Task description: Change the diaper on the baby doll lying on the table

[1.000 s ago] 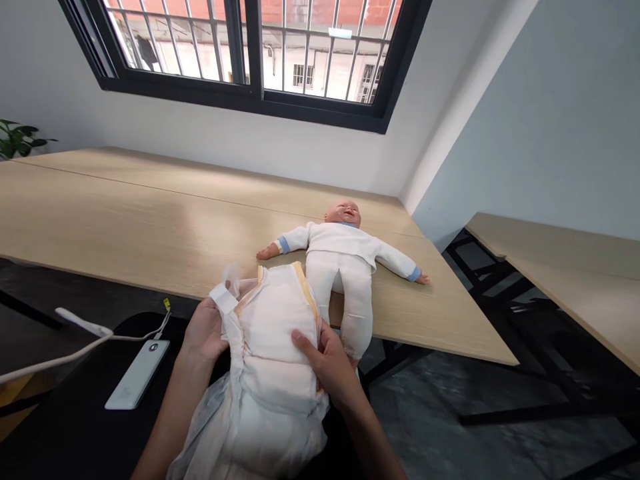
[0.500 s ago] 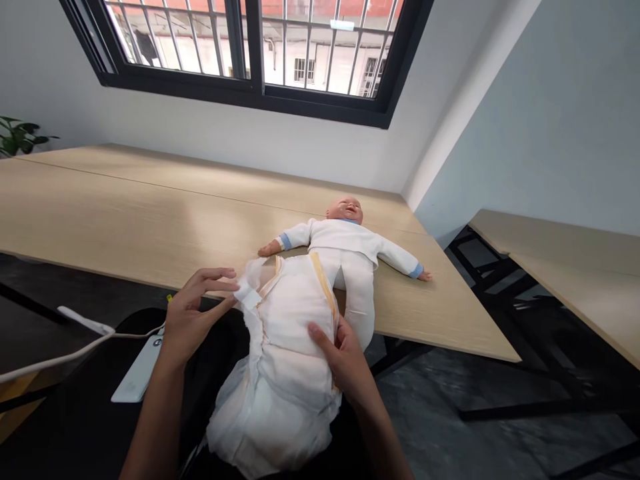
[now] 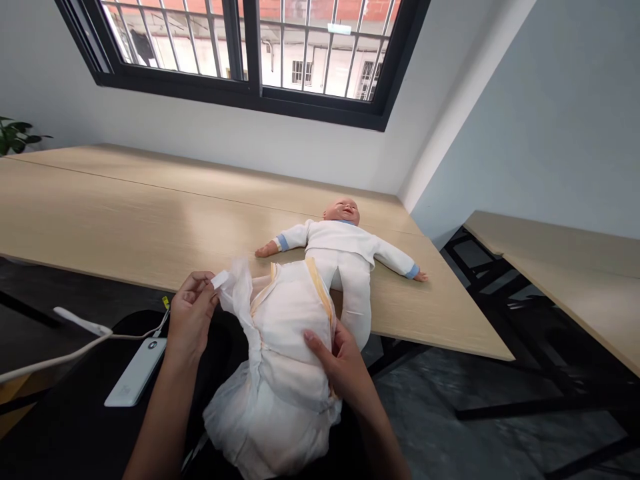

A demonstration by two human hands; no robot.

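Observation:
A white diaper [image 3: 287, 360] with yellow edging is spread open over my lap, its upper end reaching the table edge. My left hand [image 3: 195, 307] pinches the white fastening tab [image 3: 220, 279] at the diaper's left side and holds the thin wing out. On the opposite edge my right hand [image 3: 343, 360] grips the diaper, thumb on top of the padding and fingers underneath. Just beyond lies a baby doll [image 3: 343, 240] on its back, in a white outfit with blue cuffs, arms spread; the diaper hides part of one leg.
The doll lies on a long wooden table [image 3: 125, 207] below a barred window. A white power bank [image 3: 135, 373] with a cable [image 3: 60, 357] rests on a black surface at lower left. Another table [image 3: 565, 267] stands to the right, and a plant [image 3: 17, 137] at far left.
My left fingers have closed on the fastening tab and drawn it to the left, stretching the wing outward. My right hand keeps its hold on the diaper. The view has shifted slightly.

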